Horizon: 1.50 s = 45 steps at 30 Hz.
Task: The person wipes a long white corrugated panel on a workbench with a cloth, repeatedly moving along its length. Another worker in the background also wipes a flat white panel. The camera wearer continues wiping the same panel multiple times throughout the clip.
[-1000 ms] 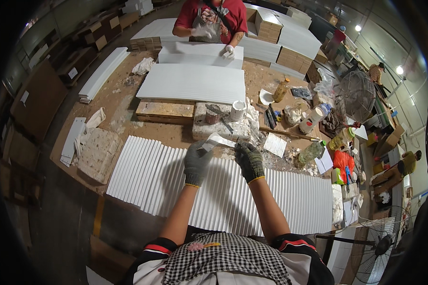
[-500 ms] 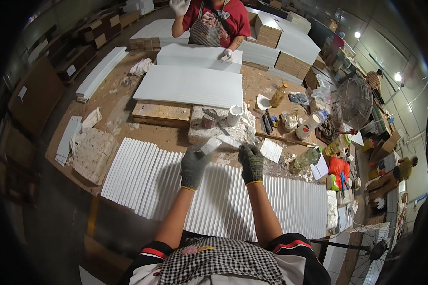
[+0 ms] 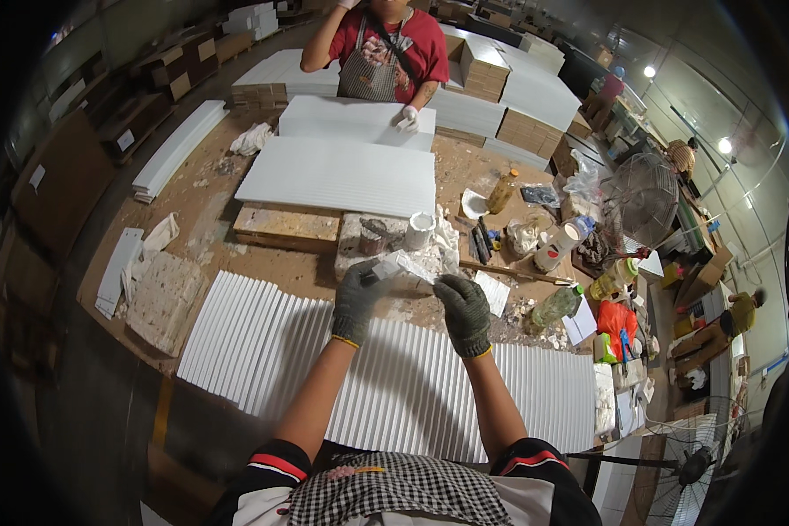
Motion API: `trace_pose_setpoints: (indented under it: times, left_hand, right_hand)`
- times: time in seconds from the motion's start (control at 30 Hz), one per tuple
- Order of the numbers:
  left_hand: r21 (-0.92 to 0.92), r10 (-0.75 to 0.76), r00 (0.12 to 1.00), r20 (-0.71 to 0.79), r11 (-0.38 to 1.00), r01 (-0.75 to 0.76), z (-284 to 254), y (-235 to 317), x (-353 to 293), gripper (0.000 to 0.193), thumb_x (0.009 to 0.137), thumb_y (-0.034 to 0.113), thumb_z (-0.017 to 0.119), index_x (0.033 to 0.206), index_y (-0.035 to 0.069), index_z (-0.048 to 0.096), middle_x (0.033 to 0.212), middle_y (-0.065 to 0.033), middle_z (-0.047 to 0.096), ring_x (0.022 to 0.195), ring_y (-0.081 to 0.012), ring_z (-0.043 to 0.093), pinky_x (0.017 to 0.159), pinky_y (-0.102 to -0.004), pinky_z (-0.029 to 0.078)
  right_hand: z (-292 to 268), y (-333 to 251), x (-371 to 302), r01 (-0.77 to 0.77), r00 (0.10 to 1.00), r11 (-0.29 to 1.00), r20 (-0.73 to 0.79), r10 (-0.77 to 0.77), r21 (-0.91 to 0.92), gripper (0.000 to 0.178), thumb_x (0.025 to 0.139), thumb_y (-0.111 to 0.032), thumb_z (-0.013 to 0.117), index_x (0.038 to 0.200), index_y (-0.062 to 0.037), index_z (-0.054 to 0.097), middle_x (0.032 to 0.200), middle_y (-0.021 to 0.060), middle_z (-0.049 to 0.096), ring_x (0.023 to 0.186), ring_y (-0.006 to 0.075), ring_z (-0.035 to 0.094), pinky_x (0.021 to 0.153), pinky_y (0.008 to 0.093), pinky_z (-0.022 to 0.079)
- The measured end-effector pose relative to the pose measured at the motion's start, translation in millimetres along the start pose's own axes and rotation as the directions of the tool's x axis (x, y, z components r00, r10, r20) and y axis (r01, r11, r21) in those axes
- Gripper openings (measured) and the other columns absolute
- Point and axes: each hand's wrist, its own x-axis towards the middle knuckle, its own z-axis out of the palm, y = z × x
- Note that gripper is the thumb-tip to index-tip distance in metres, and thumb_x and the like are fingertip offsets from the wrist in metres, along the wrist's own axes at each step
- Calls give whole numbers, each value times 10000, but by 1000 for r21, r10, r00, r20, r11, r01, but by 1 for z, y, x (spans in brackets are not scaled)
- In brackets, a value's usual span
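Both my hands wear dark grey-green knit gloves and meet above the near row of narrow white strips (image 3: pixel 386 386). Closed around a flat pale scraper (image 3: pixel 384 268) is my left hand (image 3: pixel 355 302), at the left. My right hand (image 3: pixel 465 314) pinches the end of a thin white-smeared blade (image 3: pixel 416 268), which slants up-left to the scraper. The two pieces touch or overlap; their handles are hidden in the gloves. Just beyond stands a white-coated cup (image 3: pixel 420 230) next to a dark red-brown cup (image 3: pixel 374 235), both on a stained block (image 3: pixel 349 254).
Across the table, a person in a red shirt (image 3: pixel 425 53) rests one gloved hand on stacked white panels (image 3: pixel 342 175). Bottles (image 3: pixel 556 307), a red plastic bag (image 3: pixel 618 326) and rags clutter the right side. A speckled block (image 3: pixel 168 302) sits at left; a fan (image 3: pixel 693 465) stands lower right.
My right hand has turned and shifted slightly right and down, and its blade now slants down toward it. The person opposite has raised an arm nearer the head. The view has shifted a little.
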Motion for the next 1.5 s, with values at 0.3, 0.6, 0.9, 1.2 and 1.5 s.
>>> trace_pose_setpoints:
  times: [0.3, 0.6, 0.9, 1.2, 1.5]
  left_hand:
    - [234, 156, 987, -45, 962, -141, 52, -24, 62, 538, 822, 141, 911, 1323, 70, 729, 1155, -64, 762, 1017, -158, 696, 944, -338, 583]
    - [192, 19, 997, -71, 981, -5, 79, -33, 112, 535, 836, 140, 914, 1312, 12, 707, 1108, -82, 763, 949, -155, 707, 878, -318, 607]
    - [183, 160, 979, -128, 974, -135, 46, -43, 139, 552, 823, 84, 899, 1323, -12, 687, 1148, -103, 758, 994, -174, 735, 906, -314, 606]
    - [80, 147, 981, -127, 987, -138, -50, -28, 59, 520, 836, 90, 879, 1313, -34, 712, 1186, -71, 746, 1044, -150, 696, 915, -316, 578]
    - [95, -56, 962, -269, 992, 84, -104, -12, -57, 640, 850, 102, 900, 1404, -33, 608, 1258, -97, 681, 1099, -185, 675, 979, -335, 588]
  right_hand:
    - [46, 62, -9, -523, 423, -53, 312, 851, 851, 193, 1048, -207, 753, 1127, -38, 707, 947, 46, 724, 798, 154, 666, 752, 312, 584]
    - [103, 110, 15, -642, 330, 115, 137, 934, 758, 226, 1000, -221, 745, 1050, 0, 736, 861, 53, 727, 713, 131, 639, 651, 297, 525]
    - [149, 186, 36, -679, 522, 361, 74, 850, 640, 288, 1020, -130, 675, 741, -64, 640, 683, 4, 607, 596, 118, 528, 560, 290, 409]
    - [174, 258, -1, -859, 383, 201, 332, 862, 470, 215, 991, -128, 642, 776, -146, 640, 684, -8, 591, 586, 129, 545, 556, 298, 428]
    - [93, 218, 39, -860, 459, 375, 203, 865, 347, 216, 986, -198, 721, 886, -7, 735, 705, 50, 685, 569, 134, 593, 531, 304, 465]
